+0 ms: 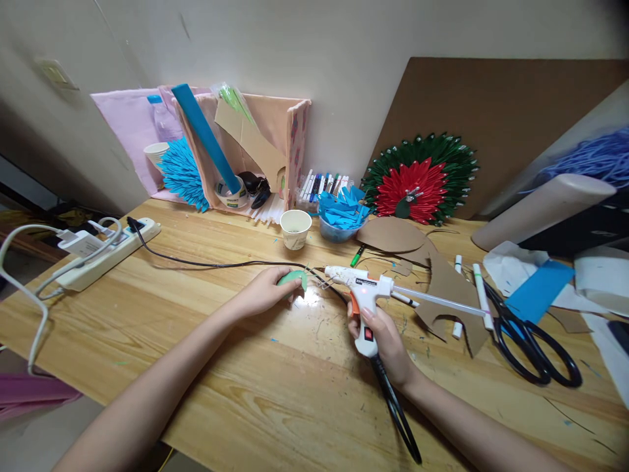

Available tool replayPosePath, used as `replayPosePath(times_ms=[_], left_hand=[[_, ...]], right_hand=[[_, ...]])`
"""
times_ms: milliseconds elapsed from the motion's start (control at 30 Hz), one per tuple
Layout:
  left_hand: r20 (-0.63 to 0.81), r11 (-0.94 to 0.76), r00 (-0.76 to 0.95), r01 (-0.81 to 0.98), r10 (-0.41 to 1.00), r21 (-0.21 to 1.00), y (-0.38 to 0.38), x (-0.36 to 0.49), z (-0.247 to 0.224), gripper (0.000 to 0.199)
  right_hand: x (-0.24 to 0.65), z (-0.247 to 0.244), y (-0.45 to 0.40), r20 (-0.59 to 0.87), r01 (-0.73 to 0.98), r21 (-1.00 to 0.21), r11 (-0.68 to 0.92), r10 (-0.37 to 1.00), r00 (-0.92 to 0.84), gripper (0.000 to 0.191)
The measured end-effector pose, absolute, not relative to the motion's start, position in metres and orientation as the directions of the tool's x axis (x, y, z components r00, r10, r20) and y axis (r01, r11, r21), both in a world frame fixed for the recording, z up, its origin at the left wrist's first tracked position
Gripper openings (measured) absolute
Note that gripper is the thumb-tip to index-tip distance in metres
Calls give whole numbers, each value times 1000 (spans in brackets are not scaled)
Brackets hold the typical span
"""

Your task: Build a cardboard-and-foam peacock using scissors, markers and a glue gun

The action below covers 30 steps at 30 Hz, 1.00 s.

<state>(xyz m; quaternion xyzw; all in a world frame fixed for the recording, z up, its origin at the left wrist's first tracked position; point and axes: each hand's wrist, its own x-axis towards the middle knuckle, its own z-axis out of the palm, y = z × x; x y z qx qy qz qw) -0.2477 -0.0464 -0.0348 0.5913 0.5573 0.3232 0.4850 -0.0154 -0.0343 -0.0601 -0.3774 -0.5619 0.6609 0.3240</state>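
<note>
Head view | left fingers (299, 283) pinching green piece (291, 282) | right fingers (373, 317) wrapped round glue gun (364, 295) (trigger side)

Indoor light is moderate, with a white glare spot on the tabletop (275, 393), dark corners and wide-angle bending

bare left hand (268, 288) and right hand (386, 337), slim uncovered forearms (162, 380)

A person's right hand (386, 344) grips a white glue gun (366, 292), its nozzle pointed toward a small green piece (295, 280) pinched in the left hand (268, 292), left of the glue gun. A paper cup (295, 229) stands behind the glue gun to its left, and black-handled scissors (533, 344) lie to its right
</note>
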Motion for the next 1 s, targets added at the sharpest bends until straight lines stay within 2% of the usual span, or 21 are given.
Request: replayPosePath(times_ms=[333,600,1000], left_hand=[[-156,86,161,375,975,923,-47,-248,-35,34],[-185,129,102,406,977,905,-46,-250,-31,35],[-173,141,43,406,984,903,-46,-250,-30,33]], right_hand=[[-16,-60,-34,-135,18,-989,-146,855,-500,44],[-15,-61,-34,-118,134,-989,-63,884,-453,47],[-14,-61,-34,-108,106,-992,-62,852,-512,44]])
